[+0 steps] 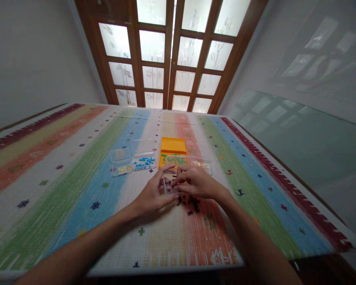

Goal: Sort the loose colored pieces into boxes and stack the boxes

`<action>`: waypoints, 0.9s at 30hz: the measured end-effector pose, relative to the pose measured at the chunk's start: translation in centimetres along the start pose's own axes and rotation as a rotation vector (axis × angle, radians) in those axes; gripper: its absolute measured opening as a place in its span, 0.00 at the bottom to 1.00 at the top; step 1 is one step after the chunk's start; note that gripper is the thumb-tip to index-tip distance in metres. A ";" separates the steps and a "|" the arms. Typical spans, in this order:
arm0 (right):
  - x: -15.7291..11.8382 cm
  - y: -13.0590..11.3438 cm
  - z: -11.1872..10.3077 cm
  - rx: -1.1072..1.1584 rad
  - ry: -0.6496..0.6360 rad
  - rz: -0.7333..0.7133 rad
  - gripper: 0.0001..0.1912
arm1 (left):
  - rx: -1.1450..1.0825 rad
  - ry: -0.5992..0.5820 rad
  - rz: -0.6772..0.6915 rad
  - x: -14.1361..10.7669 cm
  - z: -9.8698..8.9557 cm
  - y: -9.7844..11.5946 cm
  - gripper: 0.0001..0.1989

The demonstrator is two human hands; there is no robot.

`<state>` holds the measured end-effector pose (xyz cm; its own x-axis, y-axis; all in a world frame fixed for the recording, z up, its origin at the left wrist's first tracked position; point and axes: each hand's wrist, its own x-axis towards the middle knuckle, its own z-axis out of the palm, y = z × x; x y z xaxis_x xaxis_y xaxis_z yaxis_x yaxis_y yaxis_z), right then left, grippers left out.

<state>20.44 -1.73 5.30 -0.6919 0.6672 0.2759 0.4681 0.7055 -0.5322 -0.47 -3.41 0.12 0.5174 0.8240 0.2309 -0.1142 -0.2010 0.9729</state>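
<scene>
My left hand [154, 192] grips a small clear plastic box [167, 186] by its side, fingers behind and thumb in front. Over the box's opening, my right hand [197, 182] has its fingers bent and pressed together. Whatever they pinch is too small or hidden to name. A few dark pieces show inside the box. Below my right hand, a loose heap of small dark brown pieces [192, 204] lies on the tablecloth. Just beyond my hands stands an open yellow box [173, 145] with green pieces [175, 159], partly covered by a clear lid.
Left of the yellow box are an open clear box with blue pieces [144, 162] and a smaller one with yellow pieces [124, 170]. Cream pieces [201, 163] sit in a clear box to the right. A striped cloth [91, 190] covers the table; glazed wooden doors [169, 59] stand behind.
</scene>
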 end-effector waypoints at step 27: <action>-1.4 0.9 -2.4 0.274 -0.078 0.080 0.10 | 0.038 0.100 0.000 0.9 -2.0 0.0 0.39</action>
<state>23.16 -1.49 6.40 -0.7040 0.6900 0.1681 0.3640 0.5538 -0.7489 -1.70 -1.66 0.31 0.4300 0.8724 0.2325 -0.0804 -0.2194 0.9723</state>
